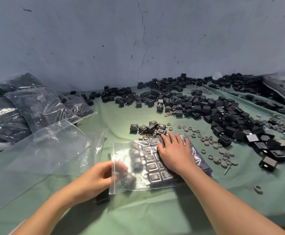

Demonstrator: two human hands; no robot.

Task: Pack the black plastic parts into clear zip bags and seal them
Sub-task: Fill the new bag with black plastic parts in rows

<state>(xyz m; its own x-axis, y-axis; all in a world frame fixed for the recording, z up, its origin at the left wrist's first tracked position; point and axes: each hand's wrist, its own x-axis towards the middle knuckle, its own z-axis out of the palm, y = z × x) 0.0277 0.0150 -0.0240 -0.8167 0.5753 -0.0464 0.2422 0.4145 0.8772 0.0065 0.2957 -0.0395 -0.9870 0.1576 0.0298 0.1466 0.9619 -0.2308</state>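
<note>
My right hand (175,154) flat on the zip bag (139,177) of black parts, my left hand (96,178) pinching its left edge, empty bags (36,158) beside it on the green desk (155,211), loose black parts (223,114) heaped beyond.

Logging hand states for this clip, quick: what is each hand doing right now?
Left hand: fingers curled, pinching the zip bag at its mouth.
Right hand: open, pressing flat on the zip bag.

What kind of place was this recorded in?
Probably a small hand-packing workshop rather than an automated line: heaps of loose black parts and grey rings lie on a green cloth, filled zip bags are stacked at the left, and a bare cracked wall stands behind.
</note>
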